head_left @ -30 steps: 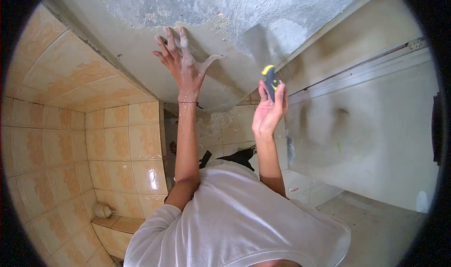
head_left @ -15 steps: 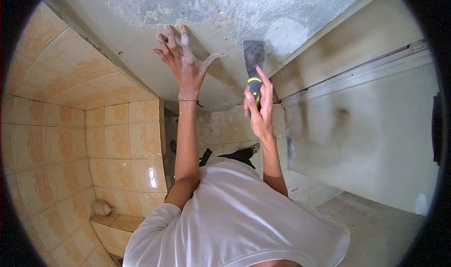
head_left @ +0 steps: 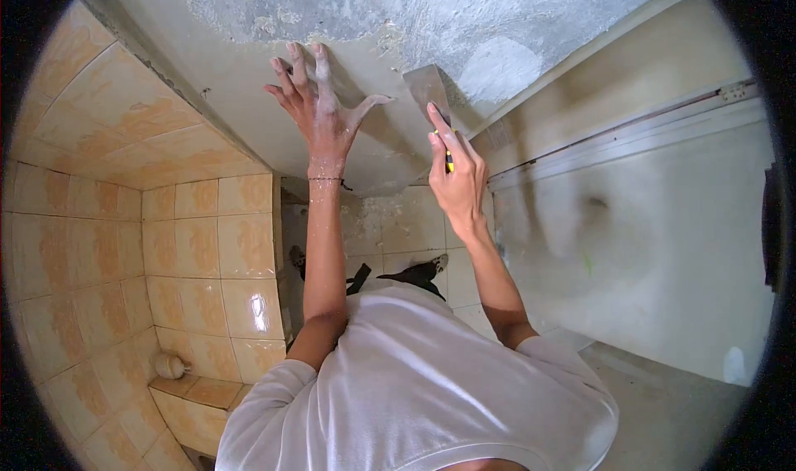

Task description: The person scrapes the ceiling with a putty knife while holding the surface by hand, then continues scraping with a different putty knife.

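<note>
Fingers spread, my left hand (head_left: 325, 123) rests against the wall (head_left: 240, 81), just below the edge of a rough grey patch (head_left: 348, 7). White dust coats its fingers and wrist. My right hand (head_left: 460, 172) is closed around the black and yellow handle of a putty knife (head_left: 428, 85), with the index finger stretched along the blade. The blade is tilted and lies at or very near the wall, beside the lower edge of the rough patch and left of a pale round spot (head_left: 501, 69). Most of the handle is hidden by the fingers.
Glossy orange-beige tiles (head_left: 195, 251) cover the left side, with a small tiled ledge (head_left: 211, 392) bearing a pale round object (head_left: 170, 365). A ridge with a dark rail (head_left: 618, 131) and a smooth pale panel (head_left: 655, 247) stand at the right. Floor tiles (head_left: 414, 222) lie below.
The putty knife has swung from beside the pale spot toward the left, its blade now leaning left. My right hand has turned over its handle. My left hand has barely moved.
</note>
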The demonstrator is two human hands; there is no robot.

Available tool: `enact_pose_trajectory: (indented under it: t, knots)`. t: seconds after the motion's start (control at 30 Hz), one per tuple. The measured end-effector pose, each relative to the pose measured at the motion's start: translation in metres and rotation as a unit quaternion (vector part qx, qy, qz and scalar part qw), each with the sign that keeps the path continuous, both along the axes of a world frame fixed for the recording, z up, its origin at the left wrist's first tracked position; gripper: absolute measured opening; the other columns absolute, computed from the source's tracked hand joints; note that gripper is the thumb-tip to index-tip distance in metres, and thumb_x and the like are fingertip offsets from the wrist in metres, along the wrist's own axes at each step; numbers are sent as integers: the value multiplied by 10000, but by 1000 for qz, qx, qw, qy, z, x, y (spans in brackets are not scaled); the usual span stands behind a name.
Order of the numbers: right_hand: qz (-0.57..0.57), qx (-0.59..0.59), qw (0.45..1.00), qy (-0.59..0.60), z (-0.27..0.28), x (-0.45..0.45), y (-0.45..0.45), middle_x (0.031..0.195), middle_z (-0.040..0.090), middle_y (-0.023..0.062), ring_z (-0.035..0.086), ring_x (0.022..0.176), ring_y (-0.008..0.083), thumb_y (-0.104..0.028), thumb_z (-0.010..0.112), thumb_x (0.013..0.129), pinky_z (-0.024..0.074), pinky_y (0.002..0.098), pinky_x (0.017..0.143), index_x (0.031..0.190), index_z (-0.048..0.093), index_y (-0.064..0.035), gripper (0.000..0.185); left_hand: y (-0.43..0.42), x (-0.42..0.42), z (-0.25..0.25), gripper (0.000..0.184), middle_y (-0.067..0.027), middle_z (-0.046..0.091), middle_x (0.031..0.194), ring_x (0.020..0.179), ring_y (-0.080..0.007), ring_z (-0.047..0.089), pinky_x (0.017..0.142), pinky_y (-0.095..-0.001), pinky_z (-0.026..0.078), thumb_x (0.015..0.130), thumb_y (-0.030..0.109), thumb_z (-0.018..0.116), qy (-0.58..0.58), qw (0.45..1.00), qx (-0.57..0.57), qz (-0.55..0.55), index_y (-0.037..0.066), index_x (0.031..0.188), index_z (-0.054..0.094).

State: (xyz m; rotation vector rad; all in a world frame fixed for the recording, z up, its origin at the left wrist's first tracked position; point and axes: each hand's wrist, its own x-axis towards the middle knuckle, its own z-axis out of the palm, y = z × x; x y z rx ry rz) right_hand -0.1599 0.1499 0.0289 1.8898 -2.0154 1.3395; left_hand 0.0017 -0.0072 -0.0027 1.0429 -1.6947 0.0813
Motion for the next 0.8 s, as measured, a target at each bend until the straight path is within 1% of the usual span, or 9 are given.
enact_pose_trajectory:
  t: [0.07,0.13,0.27,0.37,0.43,0.47,0.57,0.63,0.8]
  knots:
    - [2,-11,1000,-12,-6,0,-3,1031,751,157,723,795,329,-43,624,1017,561,392,679,1454,646,-224,473,1,-1,-2,1283,-137,170,1742,1616,-409,7,1241,-702,15,658,686,855,-2,1000,3,0,147,1672,284]
    - [2,-94,996,-1,-12,-2,-8,1071,755,169,745,844,320,-17,619,1011,576,386,704,1447,650,-187,470,2,0,-1,1282,-141,185,1739,1617,-406,10,1245,-694,8,659,681,858,-5,1000,7,-1,147,1673,283]
    - [9,-46,999,-13,-5,-1,-5,1108,757,169,754,888,323,-17,614,1012,584,380,725,1443,650,-160,455,2,-1,1,1285,-142,187,1740,1616,-407,8,1246,-689,2,658,678,862,4,1000,13,-9,143,1673,282]
    - [15,-41,999,-23,-9,-3,-10,1110,759,161,747,863,321,-17,614,1014,578,381,717,1437,656,-164,450,-1,-1,-4,1289,-142,183,1742,1615,-411,7,1241,-697,0,657,680,863,7,1000,5,-4,141,1673,280]
    - [9,-59,998,-2,-13,-4,-10,1092,759,162,736,809,308,-23,618,1016,567,379,676,1435,659,-167,445,-1,0,-4,1291,-141,181,1741,1614,-417,6,1234,-712,14,655,678,867,-2,1000,-1,0,142,1672,279]
    - [10,-59,998,-3,-14,-4,-9,1092,759,162,736,809,308,-23,618,1016,567,379,676,1435,659,-167,445,-1,1,-4,1291,-141,181,1741,1614,-417,6,1234,-712,14,655,678,867,-3,1000,-1,0,142,1672,279]
    - [6,-21,1000,-4,-16,-9,-10,1086,758,166,724,771,304,-35,620,1021,556,381,640,1435,660,-170,438,-2,-1,-2,1291,-139,178,1740,1612,-421,11,1228,-725,38,652,682,868,2,1000,-3,0,147,1671,284]
    - [11,-35,999,-9,-19,-8,-14,1066,757,160,711,743,306,-46,623,1025,548,386,625,1439,659,-178,436,-3,0,-4,1290,-135,163,1743,1609,-427,16,1228,-724,54,650,692,863,-7,1000,-19,6,148,1669,291]
    - [32,-73,997,-24,-18,-7,-20,1006,744,154,672,709,293,-48,619,1028,532,386,618,1443,659,-186,439,0,1,-1,1304,-136,157,1743,1607,-430,37,1229,-722,52,639,695,866,-13,1000,-6,9,148,1671,285]
